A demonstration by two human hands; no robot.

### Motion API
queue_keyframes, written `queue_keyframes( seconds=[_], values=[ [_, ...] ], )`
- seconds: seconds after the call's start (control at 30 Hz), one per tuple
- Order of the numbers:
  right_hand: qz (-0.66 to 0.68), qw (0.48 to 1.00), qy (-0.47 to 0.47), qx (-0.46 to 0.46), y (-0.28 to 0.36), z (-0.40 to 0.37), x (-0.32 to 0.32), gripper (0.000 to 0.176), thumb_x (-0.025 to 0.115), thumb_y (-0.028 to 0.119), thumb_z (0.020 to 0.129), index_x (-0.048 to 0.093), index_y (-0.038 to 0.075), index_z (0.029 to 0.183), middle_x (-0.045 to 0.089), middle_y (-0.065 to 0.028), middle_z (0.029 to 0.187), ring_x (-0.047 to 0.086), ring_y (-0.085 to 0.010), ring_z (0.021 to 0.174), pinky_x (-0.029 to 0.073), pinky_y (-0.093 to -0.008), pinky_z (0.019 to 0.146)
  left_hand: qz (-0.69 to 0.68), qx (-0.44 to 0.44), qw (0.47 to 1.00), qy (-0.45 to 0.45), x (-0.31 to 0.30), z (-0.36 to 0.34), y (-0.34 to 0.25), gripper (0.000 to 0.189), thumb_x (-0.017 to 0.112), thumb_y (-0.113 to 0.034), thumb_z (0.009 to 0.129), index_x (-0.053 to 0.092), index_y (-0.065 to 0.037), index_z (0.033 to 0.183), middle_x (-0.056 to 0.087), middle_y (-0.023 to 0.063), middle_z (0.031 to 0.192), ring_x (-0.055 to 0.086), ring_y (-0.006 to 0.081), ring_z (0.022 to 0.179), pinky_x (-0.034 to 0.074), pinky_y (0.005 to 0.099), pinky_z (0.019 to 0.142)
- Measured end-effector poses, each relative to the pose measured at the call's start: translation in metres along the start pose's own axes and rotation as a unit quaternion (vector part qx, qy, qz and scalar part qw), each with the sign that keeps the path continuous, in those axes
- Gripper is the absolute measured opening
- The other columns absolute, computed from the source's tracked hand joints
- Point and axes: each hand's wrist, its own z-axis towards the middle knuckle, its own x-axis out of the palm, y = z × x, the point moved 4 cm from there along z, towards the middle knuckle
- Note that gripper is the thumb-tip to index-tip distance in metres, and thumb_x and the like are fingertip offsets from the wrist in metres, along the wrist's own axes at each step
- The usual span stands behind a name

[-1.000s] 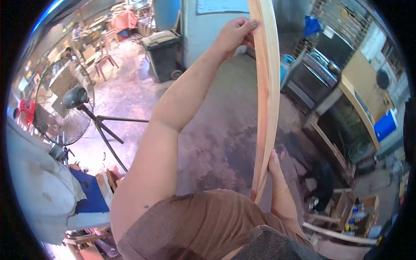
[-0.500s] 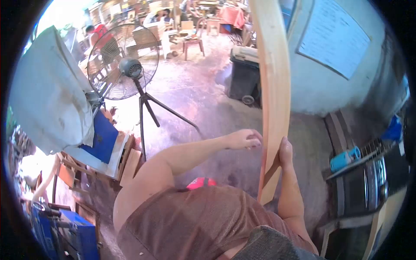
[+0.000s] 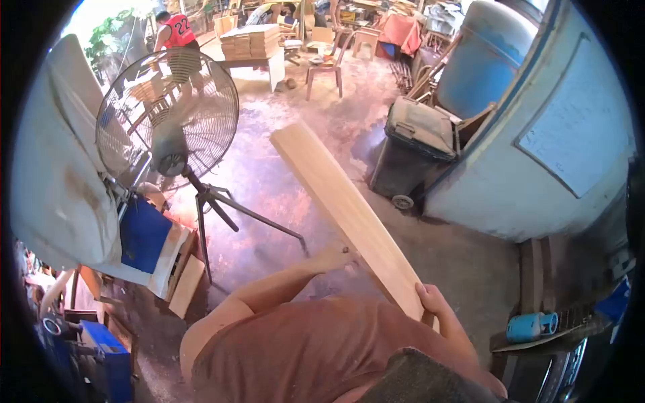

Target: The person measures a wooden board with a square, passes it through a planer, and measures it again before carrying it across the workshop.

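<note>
A long, pale wooden board (image 3: pixel 349 215) slants away from my body, its far end up toward the left and its near end close to my shirt. My right hand (image 3: pixel 437 301) is closed around the near end, the thumb on the top face. My left hand (image 3: pixel 344 259) is at the board's left edge, lower down its length, with the fingers mostly hidden beneath the wood.
A stand fan (image 3: pixel 171 127) on tripod legs stands at left. Ahead on the right are a black wheeled bin (image 3: pixel 413 151) and a blue barrel (image 3: pixel 480 60). A small blue gas cylinder (image 3: pixel 531 327) sits lower right. A person in a red shirt (image 3: pixel 176 30) is at the back.
The board has swung from nearly upright to a slant toward the left, and its far end has come into view. My left hand, apart from it before, is now at its edge. The view has shifted.
</note>
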Motion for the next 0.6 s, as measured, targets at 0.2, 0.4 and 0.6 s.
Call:
queue_keyframes(
  seconds=[0.2,0.4,0.6],
  values=[
    [0.009,0.998,0.012,0.067,-0.028,0.177,-0.060,0.061,0.048,0.050,0.095,0.065,-0.008,0.100,0.068,-0.0099,0.084,0.061,-0.0184,0.079,0.050,-0.0380,0.070,-0.207,-0.096,0.952,-0.206,-0.133,0.169,0.026,0.040,0.044,-0.030,0.102,0.051,0.002,0.126,0.063,0.0118,0.113,0.064,0.0218,0.094,0.055,0.0396,0.081],
    [-0.096,0.994,0.050,-0.011,0.100,0.414,-0.127,0.067,0.048,0.055,0.093,0.065,-0.010,0.102,0.069,-0.0207,0.090,0.064,-0.0239,0.092,0.048,-0.0388,0.082,-0.321,-0.065,0.903,-0.278,-0.276,0.304,0.010,0.035,0.044,-0.030,0.102,0.051,-0.004,0.124,0.062,0.0103,0.113,0.063,0.0210,0.096,0.052,0.0378,0.087],
    [-0.115,0.981,0.104,-0.119,0.237,0.646,-0.143,0.064,0.047,0.055,0.094,0.064,-0.006,0.090,0.063,-0.0140,0.072,0.061,-0.0194,0.074,0.048,-0.0381,0.070,-0.343,-0.022,0.894,-0.289,-0.405,0.397,-0.012,0.040,0.052,-0.032,0.098,0.050,-0.004,0.127,0.063,0.0087,0.114,0.062,0.0225,0.101,0.051,0.0388,0.088]
  ],
)
